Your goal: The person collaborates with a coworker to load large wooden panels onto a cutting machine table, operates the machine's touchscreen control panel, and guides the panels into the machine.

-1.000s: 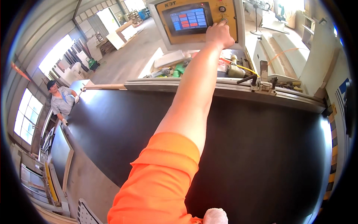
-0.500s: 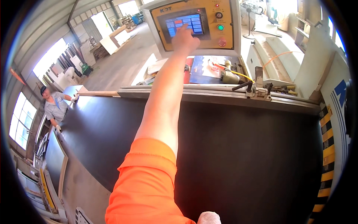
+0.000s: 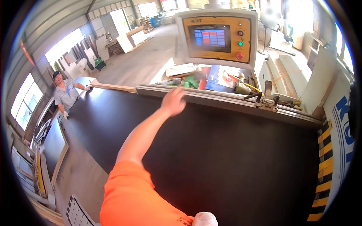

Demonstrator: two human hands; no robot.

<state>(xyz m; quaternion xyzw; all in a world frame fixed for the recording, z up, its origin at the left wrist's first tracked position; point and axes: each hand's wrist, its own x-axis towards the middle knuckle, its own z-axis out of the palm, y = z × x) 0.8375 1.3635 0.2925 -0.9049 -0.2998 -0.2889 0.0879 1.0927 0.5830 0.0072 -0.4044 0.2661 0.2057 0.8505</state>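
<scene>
My left hand (image 3: 174, 102), bare below an orange sleeve, is stretched over a large dark panel (image 3: 226, 162), close to the metal rail (image 3: 211, 96) along its far edge. It is blurred and its fingers are mostly hidden, so I cannot tell how they are held or whether they touch. Beyond the rail stands a control box (image 3: 186, 56) with a lit touch screen (image 3: 210, 38), a green button (image 3: 240, 43) and a red knob (image 3: 240, 56). At the lower edge shows a bit of white knitted glove (image 3: 204, 219), seemingly my right hand; its fingers cannot be made out.
At the far left a co-worker (image 3: 67, 96) in white gloves has both hands at the panel's edge. Tools and a green cloth-like item (image 3: 193, 81) lie behind the rail. A metal clamp-like fitting (image 3: 267, 98) stands on it. Yellow-black striping (image 3: 325, 165) borders the machine on the right.
My left hand has left the touch screen and come down and back over the panel near the rail. The view has shifted, so the control box appears further right and lower.
</scene>
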